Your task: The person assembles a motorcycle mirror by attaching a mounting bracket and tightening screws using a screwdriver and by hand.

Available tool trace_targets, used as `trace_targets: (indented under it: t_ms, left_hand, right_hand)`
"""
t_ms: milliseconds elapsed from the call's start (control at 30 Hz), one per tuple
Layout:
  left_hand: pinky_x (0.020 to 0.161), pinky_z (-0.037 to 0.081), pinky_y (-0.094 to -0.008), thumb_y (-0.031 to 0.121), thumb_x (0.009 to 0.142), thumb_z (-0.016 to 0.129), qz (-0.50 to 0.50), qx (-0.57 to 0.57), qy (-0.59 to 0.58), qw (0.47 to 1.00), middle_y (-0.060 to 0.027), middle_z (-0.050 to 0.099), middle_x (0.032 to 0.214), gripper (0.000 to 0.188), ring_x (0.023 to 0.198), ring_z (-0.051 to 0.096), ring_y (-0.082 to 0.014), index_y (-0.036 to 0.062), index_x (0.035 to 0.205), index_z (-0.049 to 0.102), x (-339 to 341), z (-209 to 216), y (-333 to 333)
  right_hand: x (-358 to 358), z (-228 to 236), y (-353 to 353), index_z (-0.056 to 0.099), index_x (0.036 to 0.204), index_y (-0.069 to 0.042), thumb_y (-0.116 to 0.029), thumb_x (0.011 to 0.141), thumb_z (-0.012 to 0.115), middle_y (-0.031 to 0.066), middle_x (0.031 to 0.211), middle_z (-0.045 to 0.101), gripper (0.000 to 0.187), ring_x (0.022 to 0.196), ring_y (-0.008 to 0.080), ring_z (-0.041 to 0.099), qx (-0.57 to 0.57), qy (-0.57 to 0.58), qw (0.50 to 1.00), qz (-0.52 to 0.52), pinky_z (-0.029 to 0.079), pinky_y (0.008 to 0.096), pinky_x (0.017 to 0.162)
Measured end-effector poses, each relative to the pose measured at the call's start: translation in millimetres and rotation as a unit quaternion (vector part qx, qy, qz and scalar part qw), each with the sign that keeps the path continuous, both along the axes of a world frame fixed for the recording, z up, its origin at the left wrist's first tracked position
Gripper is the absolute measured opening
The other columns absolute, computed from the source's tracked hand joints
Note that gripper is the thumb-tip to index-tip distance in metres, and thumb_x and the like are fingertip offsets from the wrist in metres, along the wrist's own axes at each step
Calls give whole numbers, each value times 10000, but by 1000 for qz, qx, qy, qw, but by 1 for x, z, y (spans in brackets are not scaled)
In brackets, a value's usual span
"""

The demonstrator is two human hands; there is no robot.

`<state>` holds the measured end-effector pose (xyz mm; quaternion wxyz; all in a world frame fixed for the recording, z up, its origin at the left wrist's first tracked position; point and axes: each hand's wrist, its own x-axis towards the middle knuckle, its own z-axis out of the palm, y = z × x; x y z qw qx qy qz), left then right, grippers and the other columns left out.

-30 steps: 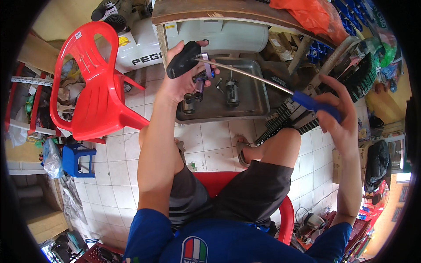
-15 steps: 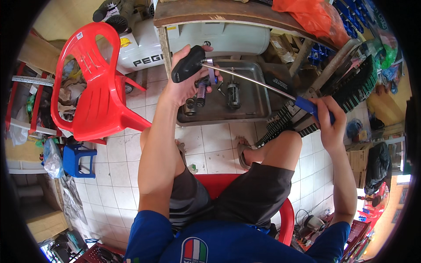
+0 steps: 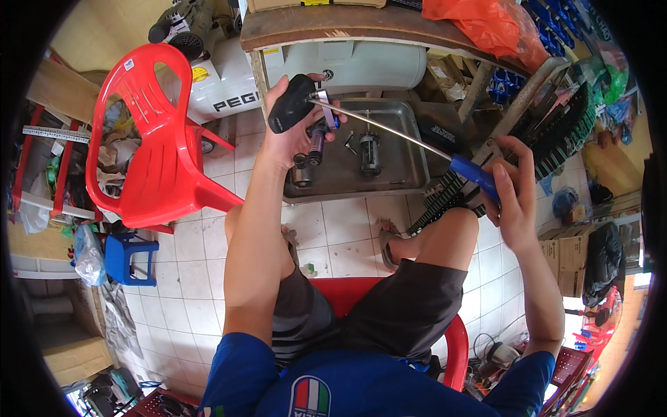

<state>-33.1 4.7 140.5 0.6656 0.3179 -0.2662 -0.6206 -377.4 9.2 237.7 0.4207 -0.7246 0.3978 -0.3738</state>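
My left hand (image 3: pixel 281 142) is closed around a black, rounded part (image 3: pixel 292 104) that has a silver metal bracket (image 3: pixel 324 108) on its right side. A dark purple cylindrical piece (image 3: pixel 316 146) hangs below the bracket, by my fingers. My right hand (image 3: pixel 513 191) grips the blue handle of a long screwdriver (image 3: pixel 417 141). Its steel shaft slants up to the left, and the tip meets the black part near the bracket. Beneath lies a dark metal tray (image 3: pixel 410 182) holding a short metal cylinder (image 3: pixel 300 170), a clear-sided cylinder (image 3: pixel 370 154) and small loose pieces.
A red plastic chair (image 3: pixel 156 170) and a blue stool (image 3: pixel 130 258) stand at the left. Behind the tray are a grey-white air compressor tank (image 3: pixel 368 66) and a wooden bench (image 3: pixel 347 28). Racks of dark green-edged pieces (image 3: pixel 556 139) stand at the right, with cardboard boxes (image 3: pixel 564 258) beyond.
My right hand and the screwdriver's handle have moved slightly left and down, and the grip around the handle has shifted. My left hand stays nearly in place with the black part.
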Motion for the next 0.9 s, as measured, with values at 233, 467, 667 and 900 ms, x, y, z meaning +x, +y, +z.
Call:
trace_targets:
  t_ms: [233,467,667,900]
  left_hand:
    - [650,486,-408,671,916,358,9,-41,-28,999,-162,622,1006,666,927,627,-342,153,1317,479,-1,-3,-3]
    - [641,477,-395,671,915,347,-39,-32,-52,997,-165,628,981,664,923,622,-326,150,1301,488,4,-2,0]
    - [628,467,-379,691,904,353,-45,-23,-37,998,-172,629,988,681,915,622,-328,159,1309,488,4,-1,0]
    - [631,476,-391,697,901,373,-20,-27,-3,999,-179,617,1038,690,935,629,-349,163,1327,474,-5,3,1]
  right_hand:
    - [13,9,-10,563,1120,-47,-389,1030,497,-11,649,437,359,473,35,338,292,-138,943,-86,217,203,390]
    - [-10,-1,-32,581,1062,-36,-334,1034,488,-24,602,410,314,471,56,376,144,-45,988,-33,261,211,429]
    - [-17,7,-25,576,1118,-24,-134,929,633,34,878,581,226,743,128,558,-282,166,944,50,446,261,644]
    - [-11,10,-22,578,1115,-30,-215,940,651,61,901,608,265,678,138,566,-263,52,963,33,439,249,605]
